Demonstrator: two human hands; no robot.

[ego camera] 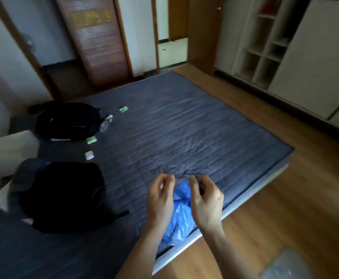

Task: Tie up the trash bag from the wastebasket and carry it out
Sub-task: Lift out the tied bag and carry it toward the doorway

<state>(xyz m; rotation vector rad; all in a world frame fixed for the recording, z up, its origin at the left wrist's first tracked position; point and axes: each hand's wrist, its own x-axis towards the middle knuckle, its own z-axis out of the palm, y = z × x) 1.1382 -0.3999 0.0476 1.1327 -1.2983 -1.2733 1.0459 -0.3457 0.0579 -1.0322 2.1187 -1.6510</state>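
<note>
A blue plastic trash bag (179, 216) hangs between my two hands over the near edge of the mattress. My left hand (160, 198) pinches the bag's top on its left side with curled fingers. My right hand (206, 198) pinches the top on its right side. The bag's neck looks bunched just below my fingers. The lower part of the bag is partly hidden behind my forearms. No wastebasket is in view.
A grey quilted mattress (184, 127) fills the middle of the wooden floor. Two black backpacks (64, 196) (68, 119), a water bottle (106, 123) and small packets lie on its left side. An open doorway (171, 47) is at the back. White shelves (265, 49) line the right wall.
</note>
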